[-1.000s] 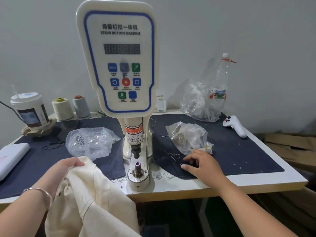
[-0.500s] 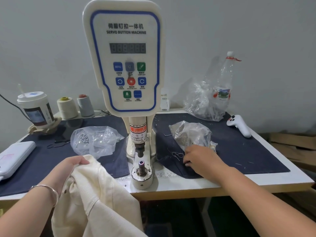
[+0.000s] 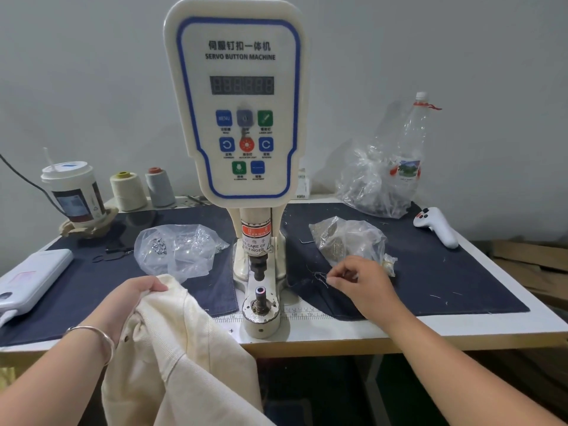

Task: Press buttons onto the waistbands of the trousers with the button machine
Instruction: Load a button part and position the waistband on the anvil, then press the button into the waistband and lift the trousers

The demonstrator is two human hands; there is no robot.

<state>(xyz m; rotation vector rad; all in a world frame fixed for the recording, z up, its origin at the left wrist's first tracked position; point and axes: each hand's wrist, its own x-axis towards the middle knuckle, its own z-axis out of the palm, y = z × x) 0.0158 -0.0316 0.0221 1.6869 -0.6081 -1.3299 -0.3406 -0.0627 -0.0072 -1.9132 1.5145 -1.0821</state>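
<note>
Now my left hand [image 3: 130, 298], at the lower left of the frame, grips the cream trousers [image 3: 181, 361], its fingers curled over a bunched fold at the top of the cloth. From there the trousers hang lengthwise down off the front edge of the counter [image 3: 479, 329] toward the bottom of the frame, with the gripped end pointing up toward the button machine [image 3: 242, 118]. That machine stands upright in the middle of the frame, its panel facing me and its lower die [image 3: 260, 305] just right of the cloth, not touching it. My right hand [image 3: 361, 285] lies right of centre on the dark blue mat [image 3: 461, 272], fingers bent with the tips drawn together; whether they pinch a button I cannot tell. Just beyond it lies a clear bag of buttons [image 3: 347, 241]. A second clear bag [image 3: 181, 249] rests on the mat left of the machine, above my left hand.
</note>
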